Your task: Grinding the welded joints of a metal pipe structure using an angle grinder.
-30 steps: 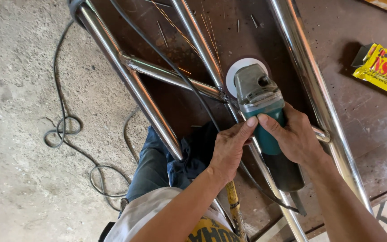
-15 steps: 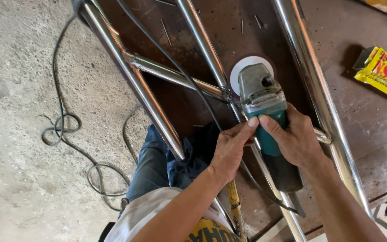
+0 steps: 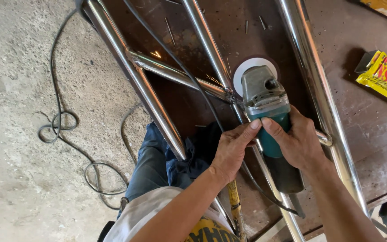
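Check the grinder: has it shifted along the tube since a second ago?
No real shift. The angle grinder sits with its disc at the same tube joint as before, with both hands in the same grip; the slight offset looks like camera motion.

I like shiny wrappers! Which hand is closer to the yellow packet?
Right. The right hand grips the grinder, nearer the yellow packet at the table's right; the left hand sits farther left.

Teal-and-grey angle grinder (image 3: 267, 116), white disc against the shiny steel tube frame (image 3: 211, 49).

Yellow packet (image 3: 385, 79) — right end off-frame
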